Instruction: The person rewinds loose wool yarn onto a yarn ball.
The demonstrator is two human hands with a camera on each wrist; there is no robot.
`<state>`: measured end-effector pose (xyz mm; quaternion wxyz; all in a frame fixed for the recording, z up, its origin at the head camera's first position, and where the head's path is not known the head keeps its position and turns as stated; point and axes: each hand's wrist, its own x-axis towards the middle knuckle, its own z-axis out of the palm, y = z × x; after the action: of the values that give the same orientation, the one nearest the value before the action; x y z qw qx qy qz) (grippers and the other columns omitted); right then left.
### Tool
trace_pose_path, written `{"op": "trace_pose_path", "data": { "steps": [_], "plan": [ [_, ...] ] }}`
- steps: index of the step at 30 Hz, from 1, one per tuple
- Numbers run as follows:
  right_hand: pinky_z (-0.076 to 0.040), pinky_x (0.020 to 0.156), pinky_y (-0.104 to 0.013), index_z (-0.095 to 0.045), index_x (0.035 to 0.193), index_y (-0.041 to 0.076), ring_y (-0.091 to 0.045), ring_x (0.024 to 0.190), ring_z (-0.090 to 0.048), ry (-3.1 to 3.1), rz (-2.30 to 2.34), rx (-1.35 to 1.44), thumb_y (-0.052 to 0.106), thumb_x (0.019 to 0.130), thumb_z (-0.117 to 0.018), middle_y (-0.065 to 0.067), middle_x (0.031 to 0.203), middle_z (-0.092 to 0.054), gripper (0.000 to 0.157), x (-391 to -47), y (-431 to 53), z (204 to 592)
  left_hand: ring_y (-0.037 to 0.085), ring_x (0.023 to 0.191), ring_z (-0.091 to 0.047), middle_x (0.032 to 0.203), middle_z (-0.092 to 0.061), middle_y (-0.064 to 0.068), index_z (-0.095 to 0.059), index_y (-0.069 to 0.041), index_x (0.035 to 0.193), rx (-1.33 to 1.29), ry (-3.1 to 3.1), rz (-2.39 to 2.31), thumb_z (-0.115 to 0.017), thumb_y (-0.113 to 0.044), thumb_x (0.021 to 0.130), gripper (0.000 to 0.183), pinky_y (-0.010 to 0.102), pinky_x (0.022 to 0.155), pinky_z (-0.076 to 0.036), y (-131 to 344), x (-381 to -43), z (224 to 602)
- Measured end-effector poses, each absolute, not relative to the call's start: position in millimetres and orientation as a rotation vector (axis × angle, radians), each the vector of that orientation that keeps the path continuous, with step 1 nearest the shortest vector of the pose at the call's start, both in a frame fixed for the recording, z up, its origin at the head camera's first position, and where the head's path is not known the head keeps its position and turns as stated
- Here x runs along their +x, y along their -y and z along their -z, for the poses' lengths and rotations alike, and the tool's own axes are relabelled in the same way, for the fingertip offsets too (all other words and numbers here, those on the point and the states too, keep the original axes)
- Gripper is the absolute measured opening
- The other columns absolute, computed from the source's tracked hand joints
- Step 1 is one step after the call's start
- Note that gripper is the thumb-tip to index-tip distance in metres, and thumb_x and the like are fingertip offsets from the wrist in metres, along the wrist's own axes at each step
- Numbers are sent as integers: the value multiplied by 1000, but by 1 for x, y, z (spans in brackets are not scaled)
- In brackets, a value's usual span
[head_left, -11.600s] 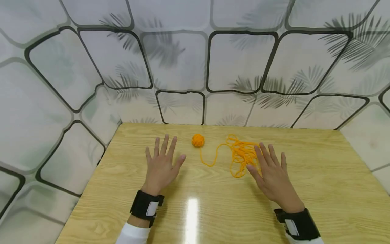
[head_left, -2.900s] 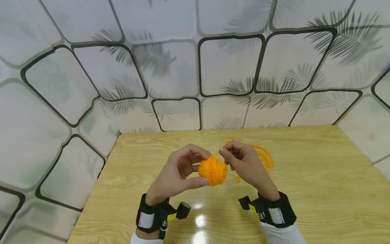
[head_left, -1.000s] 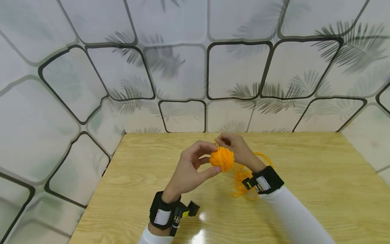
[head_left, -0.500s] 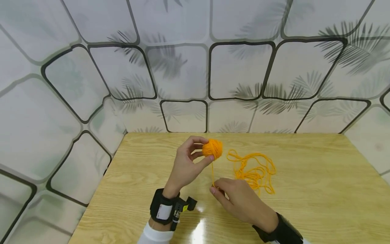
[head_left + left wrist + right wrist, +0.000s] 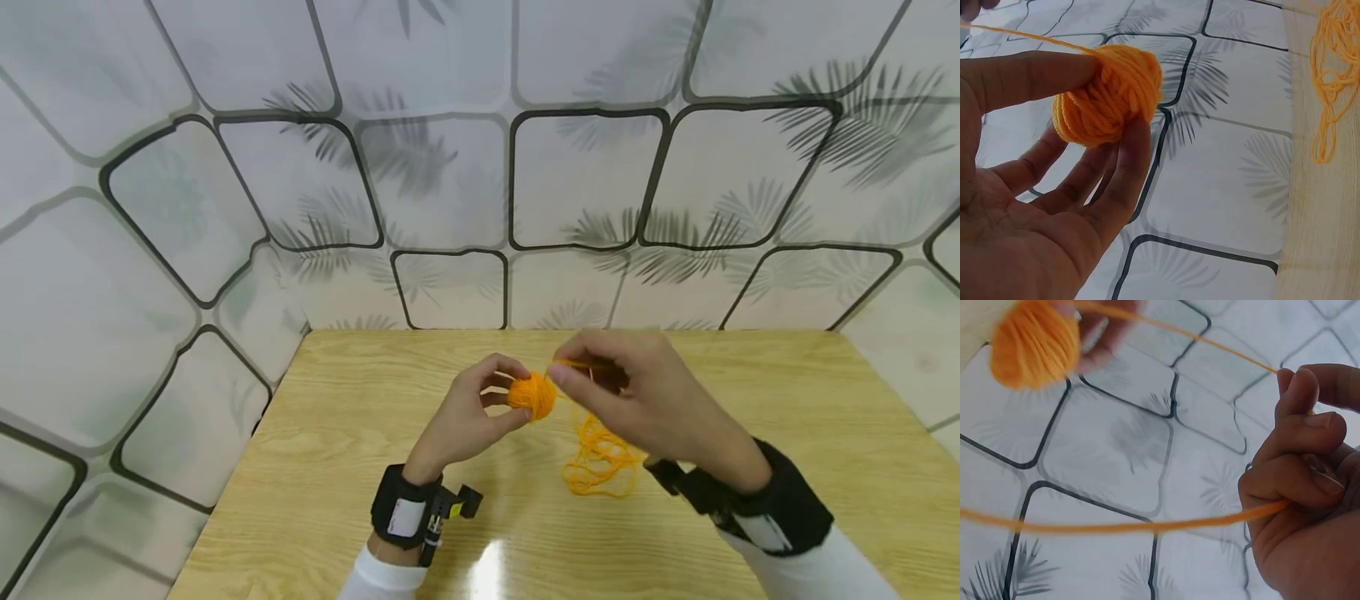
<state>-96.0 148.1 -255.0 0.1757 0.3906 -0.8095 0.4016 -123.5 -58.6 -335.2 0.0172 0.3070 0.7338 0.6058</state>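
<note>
My left hand (image 5: pixel 468 417) holds a small orange yarn ball (image 5: pixel 533 397) above the table, thumb on one side and fingers on the other. In the left wrist view the yarn ball (image 5: pixel 1110 94) shows its wound strands between thumb and fingertips. To its right, my right hand (image 5: pixel 645 392) pinches the yarn strand (image 5: pixel 1229 349) between thumb and forefinger. That strand runs taut from the ball to the fingertips in the right wrist view. A second length of yarn (image 5: pixel 1116 528) leaves from under the curled lower fingers.
A loose tangle of orange yarn (image 5: pixel 600 462) lies on the wooden table (image 5: pixel 360 400), below the right hand. Behind the table stands a wall covering (image 5: pixel 585 183) with a stone-and-leaf print. Both wrists wear black straps (image 5: pixel 405 508) with small cameras.
Over the last second my right hand has swung from behind the ball, down in front of it, then up to its right, still pinching yarn. The left hand keeps hold of the ball.
</note>
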Motion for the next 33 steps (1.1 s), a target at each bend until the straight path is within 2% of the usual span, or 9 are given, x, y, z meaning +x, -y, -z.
{"op": "trace_pose_path", "data": {
  "steps": [4,7,11,15,22,25,29,33],
  "plan": [
    [-29,42,-27,-62,90,23,-10,46,-33,2352,-1178,1026,22,90,-58,7,64,-48,5,-137,-151,239,31,97,-56,109,-53,12,-52,-3,108,1014,-2215,-1826,-65,0,79,32,38,83,-49,58,-119,330],
    [-33,45,-29,-63,91,20,-13,49,-39,2406,-1212,964,31,91,-56,3,66,-52,13,-166,-152,241,31,98,-55,109,-52,11,-52,-4,108,1060,-2141,-1821,-65,0,80,32,38,84,-48,57,-115,326],
    [-34,46,-32,-64,91,17,-19,53,-42,2479,-1294,882,37,91,-54,-5,70,-55,22,-198,-153,263,30,100,-54,109,-52,10,-51,-4,109,1096,-2081,-1855,-64,-1,80,32,39,85,-48,58,-111,322],
    [-35,46,-31,-64,91,17,-22,56,-45,2569,-1401,822,39,91,-53,-7,70,-56,24,-213,-150,305,28,104,-53,112,-52,10,-51,-5,110,1108,-2039,-1937,-65,1,79,35,41,84,-48,59,-111,324],
    [-42,55,-29,-63,91,14,-16,60,-48,2579,-1518,892,27,92,-55,-1,71,-56,16,-195,-137,378,30,103,-52,114,-49,16,-49,-2,115,1175,-1929,-2176,-64,2,79,39,46,83,-48,63,-118,334],
    [-45,56,-29,-62,89,16,-12,60,-50,2590,-1497,926,25,93,-53,1,73,-58,14,-175,-130,399,32,104,-51,115,-47,19,-48,1,115,1090,-1865,-2319,-64,0,81,38,48,86,-46,65,-120,334],
    [-38,45,-25,-58,84,23,-8,49,-43,2621,-1431,950,32,96,-46,5,62,-50,20,-140,-119,411,33,103,-51,116,-46,19,-48,1,114,839,-1892,-2475,-67,-5,80,39,46,87,-46,67,-124,333],
    [-33,42,-20,-57,84,30,-4,48,-38,2603,-1299,963,36,95,-48,14,61,-45,15,-109,-112,406,34,101,-52,115,-48,17,-50,0,112,697,-2021,-2510,-69,-7,78,39,45,86,-47,69,-132,339]
  ]
}}
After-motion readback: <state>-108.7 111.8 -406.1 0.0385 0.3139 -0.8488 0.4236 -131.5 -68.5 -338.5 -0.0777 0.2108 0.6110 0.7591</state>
